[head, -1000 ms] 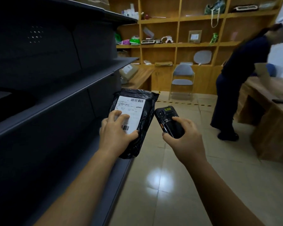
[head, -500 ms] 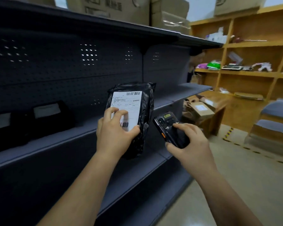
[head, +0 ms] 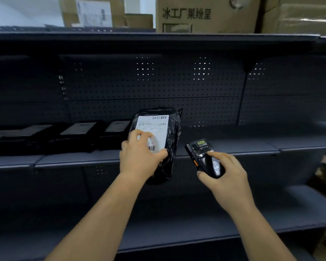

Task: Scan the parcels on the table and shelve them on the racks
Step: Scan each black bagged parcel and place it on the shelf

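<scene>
Parcel [head: 174, 132], blk poly bag, white barcode label [head: 156, 127], print illegible: held in left grip [head: 137, 157]; right grip [head: 228, 172] curled round scanner [head: 201, 153]; carton [head: 205, 16] atop rack [head: 158, 37]: 冰工厂果纷呈

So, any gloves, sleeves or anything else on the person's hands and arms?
No gloves on the left hand or the right hand. The left forearm and right forearm are bare to the frame edge: no sleeves, watch or bands in view. No rings that I can see.
</scene>
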Available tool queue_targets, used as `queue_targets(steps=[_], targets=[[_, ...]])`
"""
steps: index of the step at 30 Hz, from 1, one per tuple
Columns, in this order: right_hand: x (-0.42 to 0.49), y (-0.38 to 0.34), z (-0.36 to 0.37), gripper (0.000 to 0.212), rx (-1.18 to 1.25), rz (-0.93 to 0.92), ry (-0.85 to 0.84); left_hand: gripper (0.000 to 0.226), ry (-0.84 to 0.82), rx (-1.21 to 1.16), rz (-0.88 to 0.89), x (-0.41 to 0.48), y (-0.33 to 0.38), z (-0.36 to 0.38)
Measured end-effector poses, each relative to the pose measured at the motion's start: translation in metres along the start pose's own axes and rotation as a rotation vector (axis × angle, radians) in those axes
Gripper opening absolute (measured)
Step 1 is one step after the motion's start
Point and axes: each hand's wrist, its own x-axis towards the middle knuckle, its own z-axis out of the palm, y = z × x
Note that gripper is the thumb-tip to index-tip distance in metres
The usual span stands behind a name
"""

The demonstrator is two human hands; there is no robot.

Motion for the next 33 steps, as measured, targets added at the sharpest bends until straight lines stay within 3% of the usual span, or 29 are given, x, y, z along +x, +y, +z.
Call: queue_targets(steps=[7, 19, 28, 33], targets=[[0.048, 0.031, 0.018, 0.053, 0.004, 0.006, -0.018, 0.065, -0.082, 0.141, -0.082, 0.052, 0.008, 0.033], [0.104, 0.068, 0.025, 0.052, -0.028, 0.045, -0.045, 0.078, -0.301, 0.396, -0.216, 0.129, 0.009, 0.098], [0.131, 0.095, 0.025, 0.053, 0.000, 0.036, -0.135, 0.073, -0.283, 0.341, -0.291, 0.136, 0.005, 0.118], [0.144, 0.105, 0.027, 0.054, 0.008, 0.012, -0.178, 0.069, -0.190, 0.413, -0.213, 0.111, -0.001, 0.123]])
